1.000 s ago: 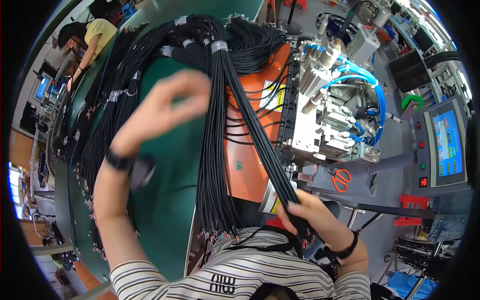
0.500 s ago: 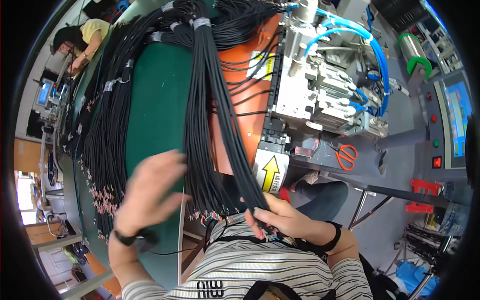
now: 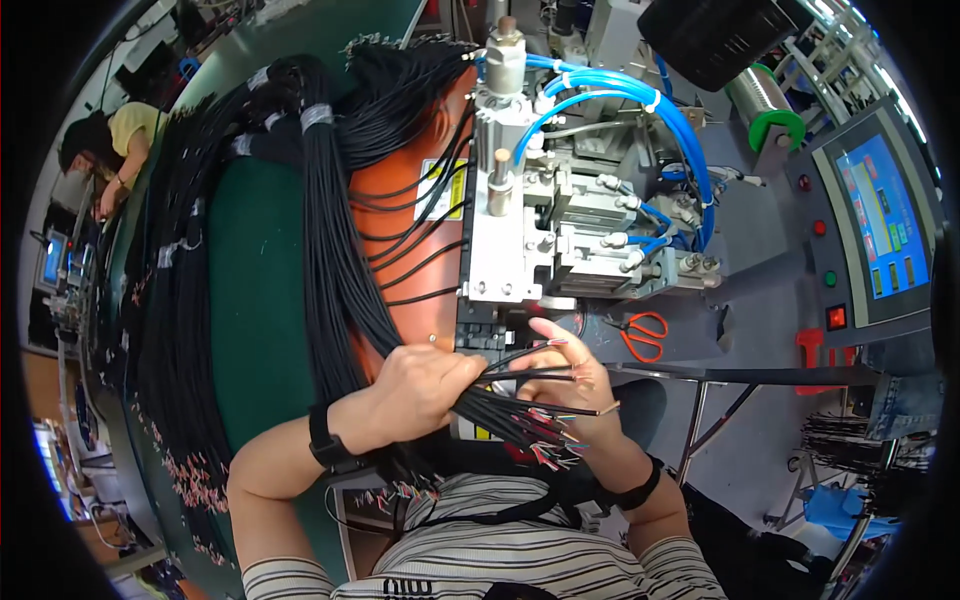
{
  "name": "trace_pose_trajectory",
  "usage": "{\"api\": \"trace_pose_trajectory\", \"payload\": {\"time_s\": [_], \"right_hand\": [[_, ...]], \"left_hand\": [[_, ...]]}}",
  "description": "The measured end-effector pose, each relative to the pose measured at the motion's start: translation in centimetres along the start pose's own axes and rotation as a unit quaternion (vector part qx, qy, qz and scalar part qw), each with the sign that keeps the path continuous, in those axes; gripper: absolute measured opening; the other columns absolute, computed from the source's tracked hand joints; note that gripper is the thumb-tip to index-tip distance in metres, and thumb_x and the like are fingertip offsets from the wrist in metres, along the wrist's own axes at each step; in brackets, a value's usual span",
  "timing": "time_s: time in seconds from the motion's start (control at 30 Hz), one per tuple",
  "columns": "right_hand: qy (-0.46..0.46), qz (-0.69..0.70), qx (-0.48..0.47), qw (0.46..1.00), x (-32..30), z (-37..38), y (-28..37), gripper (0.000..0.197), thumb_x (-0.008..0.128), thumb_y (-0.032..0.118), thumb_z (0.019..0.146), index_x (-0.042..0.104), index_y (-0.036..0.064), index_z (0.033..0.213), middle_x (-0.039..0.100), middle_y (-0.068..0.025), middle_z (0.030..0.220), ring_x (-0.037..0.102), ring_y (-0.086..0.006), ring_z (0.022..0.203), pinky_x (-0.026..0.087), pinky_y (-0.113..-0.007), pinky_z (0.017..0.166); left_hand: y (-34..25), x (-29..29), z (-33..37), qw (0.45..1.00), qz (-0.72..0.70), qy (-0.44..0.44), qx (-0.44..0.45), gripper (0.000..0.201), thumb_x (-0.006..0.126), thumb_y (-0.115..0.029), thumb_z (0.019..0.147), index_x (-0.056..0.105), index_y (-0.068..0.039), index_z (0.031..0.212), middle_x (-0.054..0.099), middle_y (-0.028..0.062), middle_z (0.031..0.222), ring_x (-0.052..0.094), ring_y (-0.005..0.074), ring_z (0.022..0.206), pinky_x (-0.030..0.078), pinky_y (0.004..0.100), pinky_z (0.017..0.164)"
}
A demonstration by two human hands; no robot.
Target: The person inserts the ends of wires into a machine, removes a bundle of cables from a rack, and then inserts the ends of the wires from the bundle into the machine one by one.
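Observation:
My left hand (image 3: pixel 425 385) is closed round a bundle of thin black cables (image 3: pixel 345 220) near its lower end. The cable ends (image 3: pixel 545 430) fan out to the right of this fist, showing stripped red, white, green and blue wires. Just beyond them my right hand (image 3: pixel 585 385) is turned toward the cables, its fingers apart. A few separate cables stretch across to its fingers, and one wire end lies by the raised fingertip. Below my left wrist, more cable ends (image 3: pixel 400 492) hang at the table edge.
A metal machine (image 3: pixel 580 220) with blue air hoses (image 3: pixel 690 150) stands ahead. Several cables run into its black edge rail. Red-handled scissors (image 3: pixel 643 337) lie beside it. A touch screen (image 3: pixel 880 215) is at right. Other cable bundles (image 3: pixel 185 330) cover the green table (image 3: pixel 255 260). A person (image 3: pixel 130 135) sits far left.
My left hand has moved right and closed round the cable bundle. My right hand has let go of the bundle and moved up beside the ends. The view has shifted right.

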State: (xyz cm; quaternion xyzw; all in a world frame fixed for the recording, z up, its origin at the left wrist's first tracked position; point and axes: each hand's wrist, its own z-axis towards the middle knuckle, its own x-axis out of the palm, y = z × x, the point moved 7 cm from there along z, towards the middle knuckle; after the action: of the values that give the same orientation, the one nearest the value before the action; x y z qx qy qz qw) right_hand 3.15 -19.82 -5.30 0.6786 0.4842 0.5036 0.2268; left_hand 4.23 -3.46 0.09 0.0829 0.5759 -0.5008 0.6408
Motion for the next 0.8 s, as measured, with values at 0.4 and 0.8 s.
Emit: {"api": "trace_pose_trajectory", "payload": {"time_s": [0.4,0.8], "right_hand": [[0.088,-0.021,-0.093,0.992,-0.1,1.6,-1.2,0.025,0.065,0.003,0.092,0.06,0.0007,0.117,0.067,-0.007,0.094,0.063,-0.011,0.073,0.051,-0.023,0.066],[0.175,-0.399,-0.297,0.85,1.0,0.5,4.2,0.013,0.063,0.002,0.093,0.064,-0.0022,0.105,0.068,-0.0061,0.086,0.063,-0.0084,0.069,0.05,-0.021,0.062]], "left_hand": [[0.4,-0.2,2.7,0.997,-0.053,0.04,-0.046,0.052,0.074,-0.005,0.064,0.063,0.0,0.114,0.063,0.0091,0.079,0.063,0.0257,0.063,0.048,0.0365,0.053],[0.3,0.6,3.1,0.994,-0.087,0.068,-0.029,0.054,0.07,0.002,0.056,0.063,-0.001,0.11,0.06,0.0083,0.084,0.06,0.0291,0.062,0.048,0.0381,0.053]]}}
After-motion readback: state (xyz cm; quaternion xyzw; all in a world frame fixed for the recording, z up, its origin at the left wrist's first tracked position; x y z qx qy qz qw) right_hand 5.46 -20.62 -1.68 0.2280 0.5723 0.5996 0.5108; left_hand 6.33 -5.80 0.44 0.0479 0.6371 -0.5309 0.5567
